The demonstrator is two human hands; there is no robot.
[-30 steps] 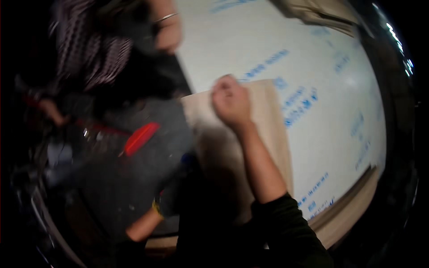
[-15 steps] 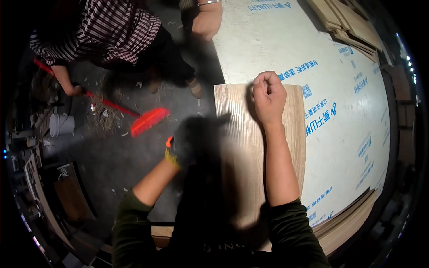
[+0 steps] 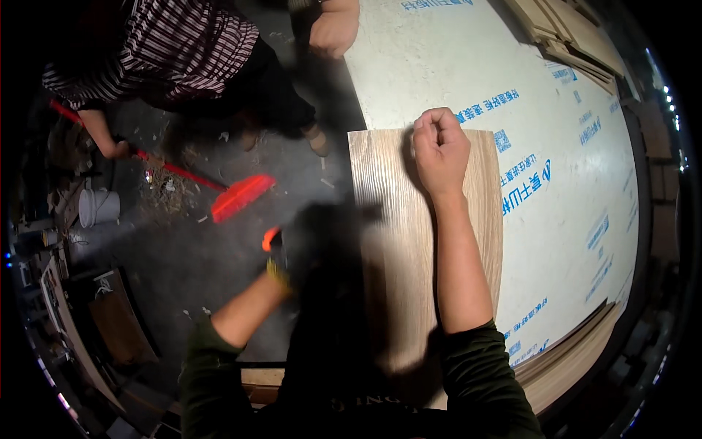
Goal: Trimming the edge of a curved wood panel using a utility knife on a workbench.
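A wood-grain board (image 3: 398, 190) lies lengthwise before me on a white sheet with blue print (image 3: 578, 168). My right hand (image 3: 442, 150) is bare and curled into a loose fist, resting near the board's far edge; nothing shows between its fingers. At the board's left edge, my left hand (image 3: 311, 238) wears a dark glove with a yellow cuff. Motion blurs it, so its fingers cannot be made out. An orange piece (image 3: 271, 238) sticks out at its left side; what it belongs to is hidden.
To the left, a person in a striped top (image 3: 186, 55) holds a red broom (image 3: 241, 196) over the littered floor. Another person's hand (image 3: 334, 33) rests at the sheet's far left corner. A white bucket (image 3: 99, 207) stands at left; stacked boards (image 3: 567, 36) lie far right.
My left hand has drawn slightly toward me and the orange piece shows more. My right fist stays on the board. The broom has hardly moved.
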